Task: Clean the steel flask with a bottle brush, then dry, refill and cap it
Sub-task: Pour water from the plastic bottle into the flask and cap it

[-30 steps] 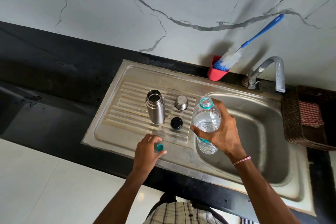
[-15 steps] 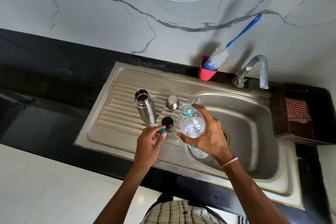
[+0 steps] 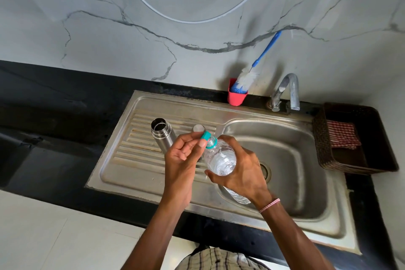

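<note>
While the right hand wraps fingers and thumb round the shoulder of a clear plastic bottle, tipping its neck up toward the left, the left hand pinches the teal cap between thumb and fingertips right at the bottle's mouth. Whether the cap sits on the threads cannot be told. Both forearms reach in from below, with the wrists close together. The steel flask stands open-mouthed on the ribbed drainboard, just beyond the left hand's knuckles. Its steel lid shows partly behind the cap. Well beyond the right hand, the bottle brush leans in a red cup by the wall.
</note>
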The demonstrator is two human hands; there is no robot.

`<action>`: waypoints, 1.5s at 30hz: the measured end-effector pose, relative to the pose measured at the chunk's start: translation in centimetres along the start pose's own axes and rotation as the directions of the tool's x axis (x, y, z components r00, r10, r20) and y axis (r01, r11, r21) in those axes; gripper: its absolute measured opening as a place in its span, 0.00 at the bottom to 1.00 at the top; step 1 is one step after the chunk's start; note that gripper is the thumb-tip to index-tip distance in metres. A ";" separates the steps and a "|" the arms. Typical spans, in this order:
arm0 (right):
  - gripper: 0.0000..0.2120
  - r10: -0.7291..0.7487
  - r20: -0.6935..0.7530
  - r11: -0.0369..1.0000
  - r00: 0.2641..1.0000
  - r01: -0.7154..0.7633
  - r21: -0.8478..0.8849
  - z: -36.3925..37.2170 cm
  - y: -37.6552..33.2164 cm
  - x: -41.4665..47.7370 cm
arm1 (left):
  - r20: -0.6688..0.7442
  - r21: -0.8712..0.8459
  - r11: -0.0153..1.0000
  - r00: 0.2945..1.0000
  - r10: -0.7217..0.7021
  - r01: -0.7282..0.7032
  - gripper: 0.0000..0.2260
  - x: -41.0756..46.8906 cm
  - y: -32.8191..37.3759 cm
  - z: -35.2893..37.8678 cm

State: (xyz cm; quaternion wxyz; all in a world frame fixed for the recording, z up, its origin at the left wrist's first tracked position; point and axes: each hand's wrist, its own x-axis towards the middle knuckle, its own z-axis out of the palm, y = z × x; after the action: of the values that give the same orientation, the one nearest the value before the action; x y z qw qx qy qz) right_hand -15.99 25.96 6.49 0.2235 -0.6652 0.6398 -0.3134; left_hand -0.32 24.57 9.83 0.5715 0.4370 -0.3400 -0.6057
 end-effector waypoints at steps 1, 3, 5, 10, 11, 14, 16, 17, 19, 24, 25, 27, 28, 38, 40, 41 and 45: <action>0.42 0.001 -0.004 1.000 1.000 -0.001 -0.011 -0.2 0.0 -0.2 | -0.003 0.011 1.000 1.000 0.009 -0.009 0.16 -0.3 0.1 0.2; 0.42 0.000 -0.009 0.999 1.000 0.000 -0.039 -0.5 0.0 -0.5 | -0.007 0.037 0.998 0.999 0.043 -0.042 0.15 -0.7 0.2 0.3; 0.42 0.006 -0.010 0.998 1.000 -0.007 -0.062 -0.8 0.0 -0.8 | -0.005 0.078 0.994 0.997 0.078 -0.077 0.15 -0.9 0.2 0.3; 0.41 -0.010 -0.021 0.992 1.000 0.007 -0.125 -1.3 -0.2 -1.5 | 0.034 0.185 0.969 0.986 0.163 -0.166 0.17 -1.8 0.5 0.2; 0.41 -0.013 -0.027 0.990 1.000 0.009 -0.140 -1.5 -0.3 -1.6 | 0.040 0.202 0.961 0.983 0.182 -0.186 0.18 -1.9 0.6 0.2; 0.41 -0.020 -0.044 0.985 0.999 0.012 -0.172 -1.7 -0.5 -2.0 | 0.057 0.273 0.930 0.969 0.241 -0.248 0.18 -2.3 0.7 0.3; 0.40 -0.021 -0.052 0.984 0.998 0.011 -0.178 -1.9 -0.6 -2.1 | 0.063 0.317 0.908 0.961 0.270 -0.276 0.18 -2.4 0.9 0.5; 0.40 -0.019 -0.052 0.984 0.998 0.010 -0.181 -2.0 -0.6 -2.1 | 0.071 0.335 0.897 0.957 0.281 -0.288 0.17 -2.4 1.1 0.5; 0.40 -0.021 -0.050 0.984 0.999 0.012 -0.180 -2.2 -0.6 -2.2 | 0.092 0.363 0.881 0.952 0.292 -0.305 0.17 -2.4 1.3 0.6; 0.39 -0.023 -0.037 0.987 0.999 0.017 -0.158 -2.9 -0.5 -2.2 | 0.153 0.357 0.888 0.956 0.252 -0.291 0.14 -2.0 1.2 0.6; 0.39 -0.022 -0.034 0.988 0.999 0.016 -0.154 -3.0 -0.5 -2.2 | 0.164 0.349 0.894 0.957 0.238 -0.282 0.14 -1.9 1.2 0.6; 0.39 -0.018 -0.028 0.990 0.999 0.014 -0.140 -3.2 -0.4 -2.3 | 0.196 0.321 0.911 0.959 0.204 -0.259 0.15 -1.9 1.4 0.7; 0.39 -0.016 -0.028 0.991 0.999 0.012 -0.135 -3.3 -0.4 -2.3 | 0.216 0.304 0.920 0.958 0.187 -0.248 0.16 -1.9 1.5 0.7; 0.39 -0.013 -0.029 0.991 0.999 0.009 -0.131 -3.6 -0.4 -2.3 | 0.125 0.226 0.955 0.978 0.169 -0.194 0.13 -1.7 1.5 2.0; 0.39 -0.011 -0.029 0.992 1.000 0.008 -0.125 -3.6 -0.4 -2.4 | 0.122 0.225 0.952 0.976 0.182 -0.206 0.12 -1.5 1.5 2.0; 0.39 -0.011 -0.028 0.992 1.000 0.007 -0.126 -3.6 -0.4 -2.4 | 0.121 0.225 0.952 0.976 0.183 -0.207 0.12 -1.5 1.5 2.0; 0.40 -0.006 -0.020 0.992 1.000 0.004 -0.126 -3.6 -0.4 -2.5 | 0.155 0.232 0.951 0.973 0.173 -0.206 0.12 -1.3 1.6 1.7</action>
State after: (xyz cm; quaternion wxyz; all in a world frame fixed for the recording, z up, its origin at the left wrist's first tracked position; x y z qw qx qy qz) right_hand -18.20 28.79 8.93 0.1739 -0.6764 0.6589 -0.2796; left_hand -1.30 25.56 12.10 0.5444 0.4286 -0.4902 -0.5288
